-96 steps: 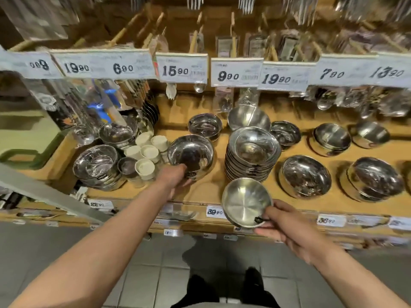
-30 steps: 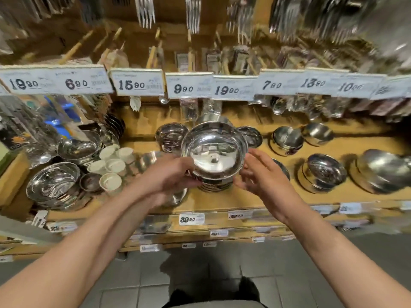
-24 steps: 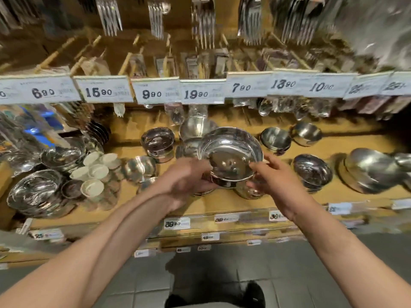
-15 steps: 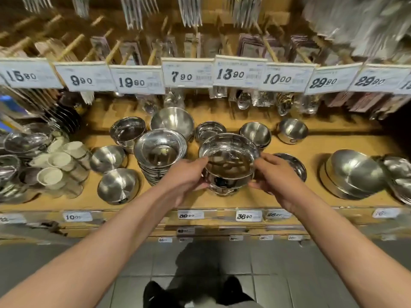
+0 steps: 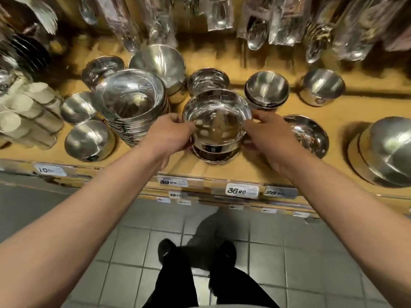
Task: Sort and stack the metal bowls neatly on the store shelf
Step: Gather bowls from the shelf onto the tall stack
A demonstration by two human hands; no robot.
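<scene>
bowls (image 5: 216, 121) sit lower now, a small nested pile down on the shelf (image 5: 262, 172), gripped between left hand (image 5: 171, 134) and right hand (image 5: 264, 134); placing looks nearly done.

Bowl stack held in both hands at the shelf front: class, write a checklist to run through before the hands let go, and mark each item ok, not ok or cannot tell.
1. Left hand grips the bowl stack at its left rim: ok.
2. Right hand grips the right rim: ok.
3. Stack sits on the shelf: ok, its base appears to rest on the wood.
4. Bowls nested straight: cannot tell, the picture is blurred.
5. Gap to the tall stack on the left: ok, apart.
6. Gap to the shallow bowl on the right: cannot tell, the right hand covers it.
</scene>
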